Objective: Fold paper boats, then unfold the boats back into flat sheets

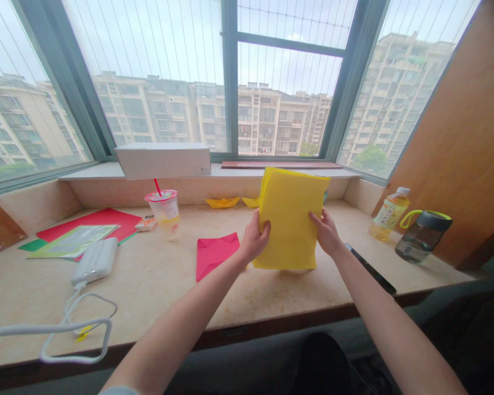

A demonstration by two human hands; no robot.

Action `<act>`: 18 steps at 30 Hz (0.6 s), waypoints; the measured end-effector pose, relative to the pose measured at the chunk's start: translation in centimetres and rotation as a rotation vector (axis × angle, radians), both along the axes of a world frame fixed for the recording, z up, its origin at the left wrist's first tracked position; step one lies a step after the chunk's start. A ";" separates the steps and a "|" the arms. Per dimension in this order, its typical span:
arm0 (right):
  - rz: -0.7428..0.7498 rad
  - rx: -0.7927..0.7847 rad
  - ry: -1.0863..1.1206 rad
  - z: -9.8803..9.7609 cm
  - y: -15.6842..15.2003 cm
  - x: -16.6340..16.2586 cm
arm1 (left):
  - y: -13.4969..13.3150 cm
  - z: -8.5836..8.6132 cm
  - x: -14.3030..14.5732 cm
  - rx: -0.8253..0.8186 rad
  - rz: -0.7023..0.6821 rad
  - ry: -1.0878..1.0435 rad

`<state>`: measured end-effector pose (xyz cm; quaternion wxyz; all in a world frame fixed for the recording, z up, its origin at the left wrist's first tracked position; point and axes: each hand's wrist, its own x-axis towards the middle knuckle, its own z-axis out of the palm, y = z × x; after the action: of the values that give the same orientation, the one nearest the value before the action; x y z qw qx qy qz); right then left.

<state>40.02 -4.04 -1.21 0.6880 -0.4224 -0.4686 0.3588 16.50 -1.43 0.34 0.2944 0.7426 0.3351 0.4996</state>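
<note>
Yellow paper stack (pixel 291 222) is held upright over the desk (pixel 156 307), the left hand (pixel 257 237) pinching its left edge and the right hand (pixel 326 232) pinching its right. Folded pink paper (pixel 215 253) lies near the left hand; a bottle (pixel 390 215) stands well to the right.
</note>
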 end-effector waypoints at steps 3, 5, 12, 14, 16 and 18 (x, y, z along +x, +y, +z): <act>-0.067 -0.033 -0.116 0.2 -0.2 -0.4 | 0.0 -0.2 -0.6 -0.030 0.028 -0.009; -0.059 -0.069 -0.156 0.0 -0.3 -0.6 | 0.1 -0.5 -0.9 -0.087 0.045 -0.033; -0.202 -0.042 -0.234 -0.2 0.5 -1.1 | 0.8 -1.0 -0.5 -0.165 0.079 -0.012; -0.270 -0.066 -0.305 0.0 0.8 -0.7 | 0.7 -1.1 0.1 -0.157 0.111 0.065; -0.303 -0.125 -0.375 0.1 1.1 0.1 | 0.5 -1.2 0.4 -0.157 0.119 0.152; -0.294 -0.200 -0.421 -0.2 1.4 1.1 | 0.2 -1.3 0.0 -0.159 0.109 0.226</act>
<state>41.12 -2.66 -1.42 0.5751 -0.6170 -0.4971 0.2039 16.51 -1.27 -0.96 0.2853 0.7492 0.4444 0.3998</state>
